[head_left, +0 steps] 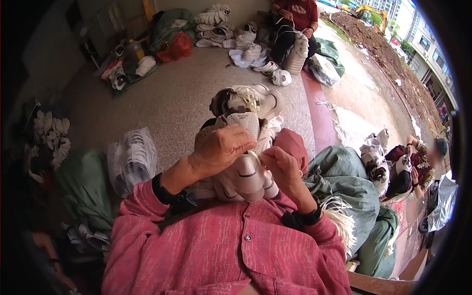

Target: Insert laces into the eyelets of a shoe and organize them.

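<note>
The speckled floor (pixel 167 98) runs from the lap out to a far wall, with a red step edge (pixel 319 113) on its right. A grey-green sack (pixel 344 182) slumps just right of the person's knee, pale strings (pixel 341 219) spilling from its mouth. A clear bag of shoes (pixel 132 160) lies to the left on the floor. At the far end another person (pixel 295 19) sits among heaps of white shoes (pixel 214 22); a third person (pixel 418 162) crouches at the right edge.

On the lap rests a stack of white shoes (pixel 246 177), more piled beyond it. The left hand (pixel 221 147) curls over the top shoe, its grip closed on the shoe's upper. The right hand (pixel 280 164) sits just beside it, thumb and fingers pinched narrow on a thin white lace (pixel 255 155) at the shoe's side. Both wrists carry black bands above pink sleeves (pixel 216 250).
</note>
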